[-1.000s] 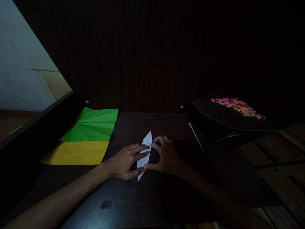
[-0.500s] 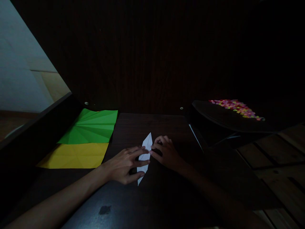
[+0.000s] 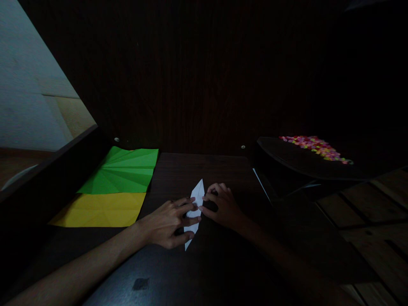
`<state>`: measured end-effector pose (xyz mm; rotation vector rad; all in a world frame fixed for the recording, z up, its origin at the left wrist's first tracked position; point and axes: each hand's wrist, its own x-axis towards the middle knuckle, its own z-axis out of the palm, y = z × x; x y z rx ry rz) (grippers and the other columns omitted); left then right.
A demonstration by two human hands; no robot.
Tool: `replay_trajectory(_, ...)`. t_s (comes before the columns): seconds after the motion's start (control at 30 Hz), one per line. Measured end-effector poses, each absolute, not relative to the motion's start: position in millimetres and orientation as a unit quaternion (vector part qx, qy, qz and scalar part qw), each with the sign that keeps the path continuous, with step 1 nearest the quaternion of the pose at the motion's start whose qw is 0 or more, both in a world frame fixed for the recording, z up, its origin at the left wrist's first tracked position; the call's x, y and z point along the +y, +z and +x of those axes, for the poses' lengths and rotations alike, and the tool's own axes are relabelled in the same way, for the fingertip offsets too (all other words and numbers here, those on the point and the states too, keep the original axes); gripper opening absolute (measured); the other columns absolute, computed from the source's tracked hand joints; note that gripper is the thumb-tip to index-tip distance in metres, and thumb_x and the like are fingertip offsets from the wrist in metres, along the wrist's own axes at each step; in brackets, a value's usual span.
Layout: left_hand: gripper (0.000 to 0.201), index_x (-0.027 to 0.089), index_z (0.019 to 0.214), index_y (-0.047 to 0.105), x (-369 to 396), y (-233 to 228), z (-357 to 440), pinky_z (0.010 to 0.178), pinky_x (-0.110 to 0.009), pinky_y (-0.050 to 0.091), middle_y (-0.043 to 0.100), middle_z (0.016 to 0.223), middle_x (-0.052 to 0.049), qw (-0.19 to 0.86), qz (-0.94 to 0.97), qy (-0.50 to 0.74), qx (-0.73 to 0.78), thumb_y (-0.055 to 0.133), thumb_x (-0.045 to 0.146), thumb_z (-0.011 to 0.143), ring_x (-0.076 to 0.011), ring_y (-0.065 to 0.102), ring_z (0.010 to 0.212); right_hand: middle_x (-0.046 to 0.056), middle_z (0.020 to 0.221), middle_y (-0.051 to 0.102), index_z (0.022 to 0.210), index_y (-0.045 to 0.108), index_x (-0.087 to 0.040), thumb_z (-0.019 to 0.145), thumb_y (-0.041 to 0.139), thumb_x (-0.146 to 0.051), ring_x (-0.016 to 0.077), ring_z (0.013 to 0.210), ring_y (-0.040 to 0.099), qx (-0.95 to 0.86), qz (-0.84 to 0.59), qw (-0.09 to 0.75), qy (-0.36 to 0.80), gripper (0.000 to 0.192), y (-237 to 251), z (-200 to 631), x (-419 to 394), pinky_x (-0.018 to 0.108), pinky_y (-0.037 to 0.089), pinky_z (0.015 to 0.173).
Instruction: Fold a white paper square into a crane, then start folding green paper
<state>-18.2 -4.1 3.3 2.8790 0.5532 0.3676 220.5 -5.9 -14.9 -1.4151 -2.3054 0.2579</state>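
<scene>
From left: we kept the left hand spread wide, fingertips atop the folded white paper, which lay flat on the tabletop between our hands. Right hand: thumb shifted up near index at paper's right edge, work likely centred mid-edge; we couldn't tell if pinching.

folded paper: white | creased sheet: bright green | second sheet: yellow | back panel: dark brown, wood-grained | ornament cluster: mottled pink, red, yellow
</scene>
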Motion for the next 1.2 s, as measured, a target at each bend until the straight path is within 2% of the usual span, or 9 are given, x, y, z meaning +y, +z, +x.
replay_trajectory(0.13,0.041,0.026,0.129,0.060,-3.9,3.8,-20.9,0.104,-0.050,0.047,0.056,0.135,-0.011,0.095,0.972,0.120,0.177,0.058,0.039,0.090,-0.0338,0.046,0.132,0.005,0.105,0.057,0.089,0.068,-0.025,0.080,0.072,-0.041,0.0248,0.097,0.050,-0.827,-0.509,0.216,0.104,0.019,-13.8,221.4,-5.6,0.040,0.038,0.080)
replay_trajectory(0.33,0.037,0.024,0.124,0.065,-4.8,6.0,-23.6,0.108,-0.051,0.043,0.056,0.137,-0.013,0.103,0.971,0.139,0.167,0.061,0.035,0.088,-0.0336,0.047,0.132,0.006,0.108,0.056,0.092,0.066,-0.024,0.072,0.077,-0.049,0.0261,0.099,0.050,-0.824,-0.511,0.217,0.112,0.034,-12.6,221.6,-7.6,0.042,0.038,0.081)
replay_trajectory(0.47,0.049,0.017,0.129,0.060,-5.1,7.2,-24.1,0.107,-0.051,0.044,0.057,0.136,-0.016,0.117,0.967,0.157,0.163,0.064,0.038,0.085,-0.0315,0.052,0.129,0.007,0.110,0.055,0.097,0.066,-0.023,0.070,0.078,-0.051,0.0265,0.099,0.049,-0.828,-0.504,0.221,0.104,0.040,-12.8,220.2,-11.8,0.043,0.038,0.083)
replay_trajectory(0.53,0.049,0.013,0.128,0.060,-6.1,5.7,-23.5,0.106,-0.048,0.046,0.064,0.127,-0.016,0.125,0.964,0.180,0.147,0.064,0.037,0.086,-0.0290,0.057,0.123,0.008,0.110,0.055,0.099,0.066,-0.023,0.068,0.079,-0.052,0.0270,0.099,0.049,-0.829,-0.503,0.224,0.094,0.044,-12.9,219.8,-13.3,0.044,0.038,0.083)
replay_trajectory(0.67,0.028,0.013,0.113,0.068,-10.2,-0.2,-18.6,0.092,-0.037,0.057,0.076,0.100,-0.010,0.141,0.943,0.264,0.144,0.059,0.026,0.090,-0.0226,0.071,0.100,0.008,0.108,0.056,0.098,0.066,-0.022,0.072,0.076,-0.051,0.0262,0.098,0.049,-0.831,-0.499,0.231,0.087,0.041,-13.0,219.4,-13.9,0.043,0.039,0.083)
replay_trajectory(0.8,0.024,0.018,0.107,0.069,-11.0,-2.1,-10.9,0.080,-0.027,0.058,0.074,0.100,-0.007,0.200,0.904,0.310,0.216,0.048,0.016,0.095,-0.0155,0.070,0.090,0.007,0.105,0.058,0.094,0.067,-0.023,0.079,0.073,-0.045,0.0248,0.097,0.050,-0.828,-0.502,0.235,0.091,0.028,-13.0,218.1,-13.0,0.042,0.040,0.082)
replay_trajectory(0.9,0.022,0.018,0.108,0.067,-7.3,-1.7,-7.7,0.081,-0.033,0.056,0.070,0.097,-0.007,0.189,0.867,0.336,0.315,0.052,0.019,0.092,-0.0186,0.066,0.091,0.006,0.104,0.058,0.090,0.067,-0.023,0.078,0.074,-0.045,0.0249,0.097,0.050,-0.818,-0.512,0.242,0.101,0.025,-12.8,215.8,-13.0,0.042,0.040,0.082)
replay_trajectory(1.07,0.027,0.017,0.109,0.067,-1.9,-5.0,-7.8,0.084,-0.044,0.050,0.064,0.100,-0.009,0.123,0.851,0.275,0.431,0.062,0.029,0.086,-0.0257,0.058,0.094,0.006,0.103,0.059,0.089,0.065,-0.023,0.074,0.077,-0.043,0.0266,0.099,0.051,-0.797,-0.538,0.251,0.111,0.028,-13.0,212.1,-13.3,0.045,0.040,0.085)
replay_trajectory(1.2,0.023,0.018,0.105,0.069,-1.5,-6.3,-6.7,0.082,-0.044,0.048,0.064,0.097,-0.007,0.141,0.849,0.255,0.441,0.060,0.028,0.087,-0.0253,0.056,0.091,0.008,0.106,0.059,0.098,0.061,-0.022,0.071,0.079,-0.040,0.0282,0.100,0.052,-0.780,-0.549,0.276,0.116,0.037,-15.7,211.0,-11.8,0.045,0.041,0.086)
